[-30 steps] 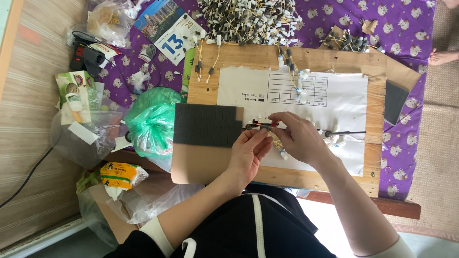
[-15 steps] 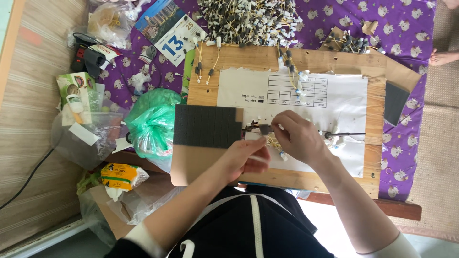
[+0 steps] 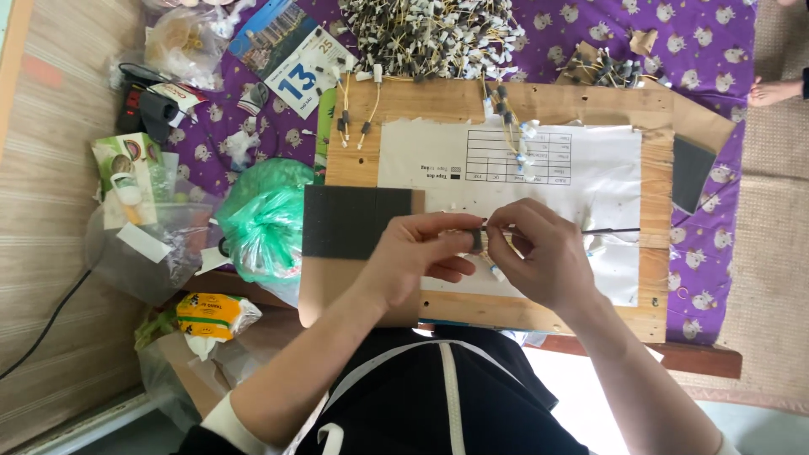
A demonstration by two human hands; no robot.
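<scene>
My left hand (image 3: 421, 253) and my right hand (image 3: 539, 253) meet over a wooden board (image 3: 657, 278), fingertips pinched together on a small dark cylindrical part (image 3: 477, 239) with thin wires. A thin black wire (image 3: 611, 230) runs right from my right hand across a white printed sheet (image 3: 590, 168). A dark foam pad (image 3: 350, 221) lies just left of my left hand. Loose wired parts (image 3: 514, 135) rest on the sheet's top edge.
A large pile of similar wired parts (image 3: 434, 34) lies beyond the board on purple patterned cloth (image 3: 708, 50). A green plastic bag (image 3: 265, 223), clear bags, a small carton (image 3: 126, 173) and a calendar card (image 3: 295, 50) crowd the left. Another person's foot (image 3: 779, 88) shows far right.
My left hand has shifted right and up to meet my right hand, and both now pinch the small part between their fingertips. The right hand stayed nearly in place.
</scene>
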